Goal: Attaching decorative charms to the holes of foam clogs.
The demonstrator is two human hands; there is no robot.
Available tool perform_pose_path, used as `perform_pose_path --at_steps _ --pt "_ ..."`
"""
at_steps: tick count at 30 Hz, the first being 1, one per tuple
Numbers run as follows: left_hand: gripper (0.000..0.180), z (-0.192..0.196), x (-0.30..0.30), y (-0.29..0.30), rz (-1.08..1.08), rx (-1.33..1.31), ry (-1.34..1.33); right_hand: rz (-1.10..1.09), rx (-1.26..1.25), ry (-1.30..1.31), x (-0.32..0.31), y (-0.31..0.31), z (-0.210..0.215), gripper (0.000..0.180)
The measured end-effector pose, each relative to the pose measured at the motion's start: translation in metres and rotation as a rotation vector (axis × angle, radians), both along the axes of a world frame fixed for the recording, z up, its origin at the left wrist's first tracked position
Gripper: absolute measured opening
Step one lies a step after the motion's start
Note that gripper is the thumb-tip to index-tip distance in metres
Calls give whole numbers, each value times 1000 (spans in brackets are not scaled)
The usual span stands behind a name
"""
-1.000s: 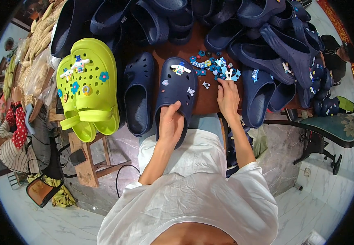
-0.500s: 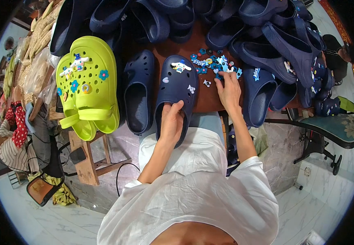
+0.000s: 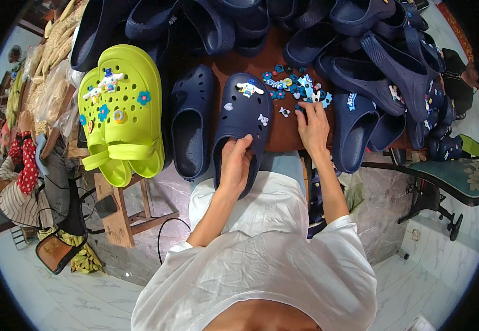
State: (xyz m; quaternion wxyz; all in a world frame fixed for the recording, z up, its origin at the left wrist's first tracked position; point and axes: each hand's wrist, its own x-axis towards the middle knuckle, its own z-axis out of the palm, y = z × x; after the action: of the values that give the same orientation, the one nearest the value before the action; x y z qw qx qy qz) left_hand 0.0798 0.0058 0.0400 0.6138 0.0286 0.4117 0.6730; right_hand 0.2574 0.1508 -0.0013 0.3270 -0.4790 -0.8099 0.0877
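Observation:
My left hand (image 3: 236, 167) grips the heel opening of a navy clog (image 3: 238, 116), fingers inside it. On the clog's upper sit a white character charm with a blue hat (image 3: 248, 88) and two small pale charms. Beside it to the left lies a second navy clog (image 3: 190, 135) with bare holes. My right hand (image 3: 313, 128) is at the near edge of a pile of shoe charms (image 3: 292, 83), its fingertips pinched on a small dark blue charm, partly hidden. Close by, a small white charm (image 3: 284, 112) lies apart from the pile.
A lime-green pair of clogs (image 3: 132, 105) with charms stands at the left. Many navy clogs (image 3: 361, 71) crowd the back and right of the brown table (image 3: 286, 142). A wooden stool (image 3: 117, 220) and a seated person (image 3: 16, 193) are at the left, an office chair (image 3: 443, 176) at the right.
My right hand's fingers have drawn together at the charm pile. The whole view has shifted slightly; my left hand still grips the clog.

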Motion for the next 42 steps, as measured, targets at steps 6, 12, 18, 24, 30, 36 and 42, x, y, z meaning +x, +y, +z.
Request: perform_pose_path --at_steps 6,12,18,24,30,36,42 --pt "16 11 6 2 91 5 31 47 23 3 0 -13 1 20" --pt "15 16 9 1 86 -11 97 -5 -177 237 -3 -12 1 17" --pt "36 7 5 -1 20 -12 107 -116 -43 45 -13 16 0 15" --pt "14 12 7 -1 40 41 158 -178 -27 -17 -24 28 2 21" --pt "19 15 6 -1 27 1 176 -183 -8 -26 -24 35 0 22" --pt "26 11 5 -1 12 -14 189 -141 77 -41 -26 35 3 21" --pt "39 11 5 -1 12 -16 187 55 -226 358 -32 -19 28 15"
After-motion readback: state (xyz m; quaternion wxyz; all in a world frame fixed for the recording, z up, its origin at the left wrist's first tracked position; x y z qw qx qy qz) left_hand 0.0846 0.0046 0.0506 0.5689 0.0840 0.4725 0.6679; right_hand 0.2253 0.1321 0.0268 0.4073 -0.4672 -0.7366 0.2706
